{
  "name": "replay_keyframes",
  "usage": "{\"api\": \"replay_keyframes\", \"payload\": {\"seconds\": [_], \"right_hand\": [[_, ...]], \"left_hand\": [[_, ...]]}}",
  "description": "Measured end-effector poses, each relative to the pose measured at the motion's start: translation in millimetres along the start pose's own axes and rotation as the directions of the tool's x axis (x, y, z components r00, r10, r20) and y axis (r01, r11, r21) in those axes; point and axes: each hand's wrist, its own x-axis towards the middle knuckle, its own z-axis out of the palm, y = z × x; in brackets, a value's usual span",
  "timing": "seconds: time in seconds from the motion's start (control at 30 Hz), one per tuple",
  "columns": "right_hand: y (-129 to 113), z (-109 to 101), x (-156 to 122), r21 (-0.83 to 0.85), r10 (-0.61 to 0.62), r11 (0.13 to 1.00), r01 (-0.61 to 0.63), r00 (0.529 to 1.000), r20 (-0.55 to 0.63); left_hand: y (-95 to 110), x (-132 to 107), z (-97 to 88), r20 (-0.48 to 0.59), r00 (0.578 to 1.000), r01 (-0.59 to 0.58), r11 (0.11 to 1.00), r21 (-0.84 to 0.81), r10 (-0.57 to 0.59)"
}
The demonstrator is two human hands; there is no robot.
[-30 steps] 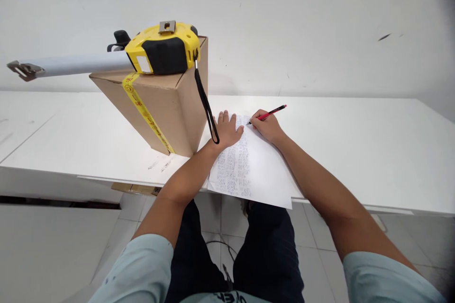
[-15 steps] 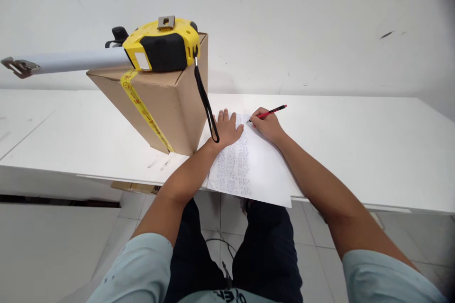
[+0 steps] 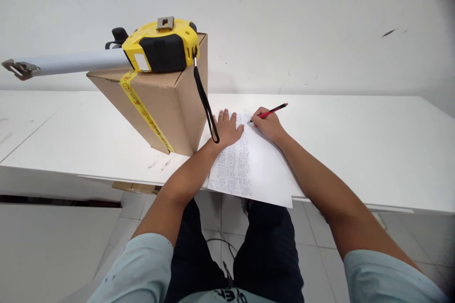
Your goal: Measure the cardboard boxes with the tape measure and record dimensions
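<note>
Laying the left hand [image 3: 228, 129] on the paper [image 3: 268, 170] near the frame's centre, palm down, with fingers spread and thumb out to the right. Pinching a red and black pen [image 3: 272, 111] between thumb and fingers of the right hand [image 3: 269, 125], just right of centre, with the tip slanting down leftward at the upper part of the paper; too small to tell whether touching. Covered on the left side in dense columns of handwriting, plain white on the right, and reaching past the front edge of the bench [image 3: 373, 147]. Left of the left hand, standing on the bench as a cardboard box [image 3: 167, 104], with yellow tape [image 3: 140, 105] down the front. Resting on top of that box, upper left of the frame, as a yellow and black tape measure [image 3: 164, 52], with a pale blade [image 3: 81, 62] pulled out leftward to a metal hook [image 3: 23, 70]. Dangling from the right end by a black strap [image 3: 201, 87], in front of the left hand's edge.
</note>
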Motion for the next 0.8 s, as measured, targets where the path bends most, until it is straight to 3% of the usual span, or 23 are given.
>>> {"api": "replay_keyframes", "payload": {"seconds": [0.23,0.43,0.8], "right_hand": [[1.4,-0.2,0.6,-0.002,-0.007,1.0,0.007,1.0,-0.011],[3.0,0.6,2.8,0.106,0.056,0.993,-0.049,0.996,-0.072],[0.8,1.3,-0.7,-0.018,-0.011,1.0,0.01,0.999,-0.053]], "left_hand": [[-0.4,-0.1,0.5,-0.01,1.0,0.003,1.0,0.0,-0.003],[-0.7,0.1,0.0,-0.003,1.0,0.002,1.0,-0.007,-0.002],[-0.5,-0.5,0.2,-0.004,1.0,-0.002,1.0,-0.002,0.002]]}}
